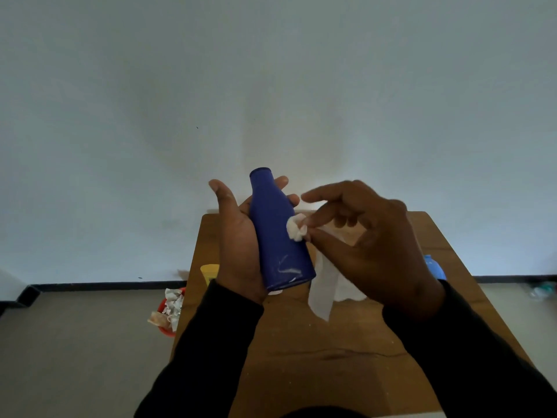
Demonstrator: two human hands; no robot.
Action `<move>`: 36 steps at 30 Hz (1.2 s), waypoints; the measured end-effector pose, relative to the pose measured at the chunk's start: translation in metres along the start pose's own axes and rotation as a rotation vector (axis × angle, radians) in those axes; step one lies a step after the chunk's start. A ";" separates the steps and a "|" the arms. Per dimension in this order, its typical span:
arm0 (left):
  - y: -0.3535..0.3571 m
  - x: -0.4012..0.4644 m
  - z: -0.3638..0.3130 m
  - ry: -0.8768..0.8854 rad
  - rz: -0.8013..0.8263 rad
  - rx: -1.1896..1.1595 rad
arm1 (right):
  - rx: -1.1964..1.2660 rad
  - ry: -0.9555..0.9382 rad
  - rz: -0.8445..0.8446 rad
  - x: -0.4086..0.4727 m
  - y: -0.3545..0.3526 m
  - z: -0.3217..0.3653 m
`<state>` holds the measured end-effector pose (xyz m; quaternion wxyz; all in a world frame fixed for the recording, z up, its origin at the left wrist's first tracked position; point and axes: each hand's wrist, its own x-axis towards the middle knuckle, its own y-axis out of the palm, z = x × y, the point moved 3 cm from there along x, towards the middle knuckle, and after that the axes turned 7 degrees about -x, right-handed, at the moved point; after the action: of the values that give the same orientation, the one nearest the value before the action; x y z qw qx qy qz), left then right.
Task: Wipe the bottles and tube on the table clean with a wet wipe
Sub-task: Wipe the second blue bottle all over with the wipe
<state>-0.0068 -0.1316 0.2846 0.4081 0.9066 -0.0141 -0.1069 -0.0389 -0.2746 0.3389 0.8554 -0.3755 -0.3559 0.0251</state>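
Observation:
My left hand [238,245] cradles a dark blue bottle [275,233] above the wooden table [331,351], cap end pointing away from me, base toward me. White smears show near the bottle's base. My right hand [370,245] pinches a bunched white wet wipe [297,227] between thumb and fingers and presses it against the bottle's right side. The wipe's loose tail [324,285] hangs down under my right hand. A yellow tube or bottle [210,273] peeks out at the table's left edge, mostly hidden by my left wrist. A light blue bottle [434,267] shows behind my right hand.
A red bin [168,315] full of crumpled white wipes stands on the floor left of the table. More white tissue [349,291] lies on the table under my right hand. A pale wall rises behind the table's far edge.

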 end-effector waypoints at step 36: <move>0.000 0.001 0.002 0.107 -0.133 -0.008 | 0.015 -0.055 0.119 0.000 0.014 0.008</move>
<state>-0.0066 -0.1334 0.2835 0.4039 0.9082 0.0685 -0.0853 -0.0406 -0.2591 0.3332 0.8452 -0.3886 -0.3559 0.0890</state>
